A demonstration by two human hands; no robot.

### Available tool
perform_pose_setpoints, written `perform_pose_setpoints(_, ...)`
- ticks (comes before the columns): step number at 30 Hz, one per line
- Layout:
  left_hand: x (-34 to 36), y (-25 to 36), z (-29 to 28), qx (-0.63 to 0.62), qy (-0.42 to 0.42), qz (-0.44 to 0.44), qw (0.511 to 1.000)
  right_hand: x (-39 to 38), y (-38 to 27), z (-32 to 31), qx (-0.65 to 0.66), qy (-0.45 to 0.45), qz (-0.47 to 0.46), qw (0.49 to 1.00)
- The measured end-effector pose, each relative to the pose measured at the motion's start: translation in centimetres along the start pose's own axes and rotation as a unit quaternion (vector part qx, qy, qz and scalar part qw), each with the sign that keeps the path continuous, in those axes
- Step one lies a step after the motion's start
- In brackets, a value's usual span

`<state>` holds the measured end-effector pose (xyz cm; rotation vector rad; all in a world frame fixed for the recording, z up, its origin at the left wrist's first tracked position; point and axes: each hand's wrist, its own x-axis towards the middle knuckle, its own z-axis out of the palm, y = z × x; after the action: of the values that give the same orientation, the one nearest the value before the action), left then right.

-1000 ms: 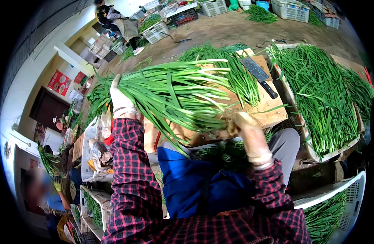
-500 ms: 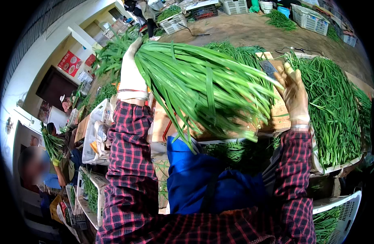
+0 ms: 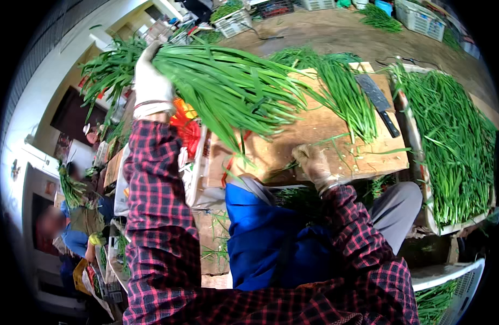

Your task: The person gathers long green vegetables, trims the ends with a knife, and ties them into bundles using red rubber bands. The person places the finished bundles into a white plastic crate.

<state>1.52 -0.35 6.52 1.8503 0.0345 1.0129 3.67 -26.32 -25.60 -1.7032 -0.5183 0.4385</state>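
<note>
My left hand (image 3: 152,81), in a white glove, is shut on a large bunch of long green leafy stalks (image 3: 227,86), raised over the left side of the wooden board (image 3: 314,138), pale stem ends pointing right. My right hand (image 3: 313,165), in a soiled glove, is low on the board's front part, fingers curled near thin green scraps; whatever they hold is hard to make out. A cleaver (image 3: 375,95) with a black handle lies on the right of the board beside another bunch of stalks (image 3: 349,103).
A white crate (image 3: 447,146) heaped with greens stands at the right, another (image 3: 471,276) at lower right. A red bag (image 3: 188,135) is left of the board. Other people work along the left, one (image 3: 76,216) in blue. More crates (image 3: 420,21) and piles stand at the back.
Over the last second, my left hand rose with the bunch. My right hand went up beside the bunch, then came down and left to the board's front, fingers curling.
</note>
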Motion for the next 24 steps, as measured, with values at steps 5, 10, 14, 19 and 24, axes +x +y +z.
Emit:
perform_pose_setpoints(5, 1.6, -3.6, 1.1, 0.051, 0.012, 0.008, 0.999, 1.0, 3.4, 2.2, -0.455, 0.067, -0.178, 0.870)
perform_pose_setpoints(10, 2.0, -6.8, 1.7, 0.063, 0.001, -0.008, 0.998, -8.2, -4.0, 3.3, -0.334, -0.200, -0.102, 0.915)
perform_pose_setpoints(14, 2.3, -5.7, 2.7, 0.095, -0.015, 0.047, 0.994, -6.4, -6.6, 3.4, 0.010, -0.212, -0.064, 0.975)
perform_pose_setpoints(19, 1.1, -5.5, 5.6, -0.078, 0.009, -0.007, 0.997, -6.2, -5.7, 4.8, 0.434, -0.187, 0.097, 0.876)
perform_pose_setpoints(24, -0.8, -3.5, 5.7, 0.112, 0.000, 0.066, 0.992, -3.4, -2.9, 6.5, 0.677, -0.159, -0.010, 0.719)
